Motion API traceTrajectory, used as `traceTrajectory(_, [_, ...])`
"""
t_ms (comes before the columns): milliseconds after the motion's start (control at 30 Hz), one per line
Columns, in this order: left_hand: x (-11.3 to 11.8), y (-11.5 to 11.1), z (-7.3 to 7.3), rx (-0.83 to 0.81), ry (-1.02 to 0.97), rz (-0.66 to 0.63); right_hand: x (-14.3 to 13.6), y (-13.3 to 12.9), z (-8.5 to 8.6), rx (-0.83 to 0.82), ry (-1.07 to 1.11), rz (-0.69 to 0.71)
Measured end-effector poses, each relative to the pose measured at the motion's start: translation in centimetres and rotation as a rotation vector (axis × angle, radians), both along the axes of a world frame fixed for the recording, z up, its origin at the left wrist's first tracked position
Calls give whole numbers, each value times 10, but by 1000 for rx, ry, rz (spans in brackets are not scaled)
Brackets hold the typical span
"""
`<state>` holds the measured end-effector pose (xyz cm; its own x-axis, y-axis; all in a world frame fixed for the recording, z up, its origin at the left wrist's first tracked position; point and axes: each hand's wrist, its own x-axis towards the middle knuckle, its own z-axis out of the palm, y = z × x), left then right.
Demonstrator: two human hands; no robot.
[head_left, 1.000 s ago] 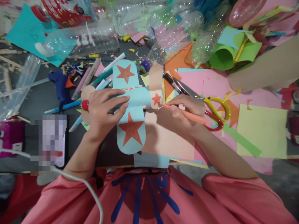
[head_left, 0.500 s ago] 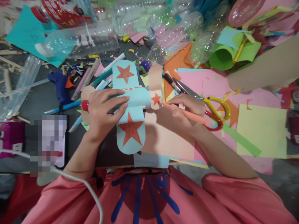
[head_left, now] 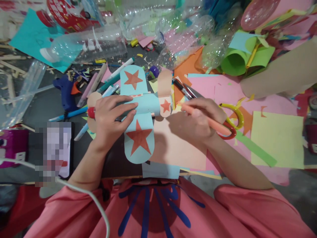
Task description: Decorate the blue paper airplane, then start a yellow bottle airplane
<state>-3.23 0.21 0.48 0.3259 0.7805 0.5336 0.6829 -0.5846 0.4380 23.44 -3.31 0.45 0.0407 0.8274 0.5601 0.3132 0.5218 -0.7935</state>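
Light-blue paper forms the body and wings of a model plane, seen lying on the dark table in front of the wearer. By the left hand, the body is held down from above, the fingers spread apart and laid across it near a red cap and a peach disc. Between the finger and thumb of the right hand, an orange marker is clamped, its tip kept just off the peach tail piece, on which a small red star is shown. Larger red stars are borne by both wings. Beneath the right hand, scissors with yellow and red handles are partly hidden; beside them a black pen is seen. A peach sheet is spread below the right hand, and a green strip is laid near a pale yellow sheet. At left, a blue glue gun and a phone are pictured, with a clear bottle placed beyond.
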Motion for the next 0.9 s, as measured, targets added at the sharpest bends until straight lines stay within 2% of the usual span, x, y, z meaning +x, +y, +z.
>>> traceTrajectory(100, [0, -1, -1, 45, -32, -45, -1, 3, -3, -16, 94, -73])
traceTrajectory(167, [0, -1, 0, 60, -39, -54, 1, 7, -5, -46, 48, -77])
traceTrajectory(233, [0, -2, 0, 56, -25, -48, 4, 12, -6, -75, -33, -28])
traceTrajectory(300, [1, -3, 0, 42, -17, -39, 8, 15, -8, -123, -108, 80])
traceTrajectory(433, [2, -3, -1, -31, -30, -13, 9, 18, -13, -282, -198, 238])
traceTrajectory(600, [5, -4, -1, -7, -31, -40, 8, 19, -19, -379, -214, 316])
traceTrajectory(767, [6, -7, 2, 36, -52, -90, 13, 23, -26, -299, -180, 305])
traceTrajectory(900, [6, -8, 3, 64, -92, -169, 16, 26, -21, -289, -228, 283])
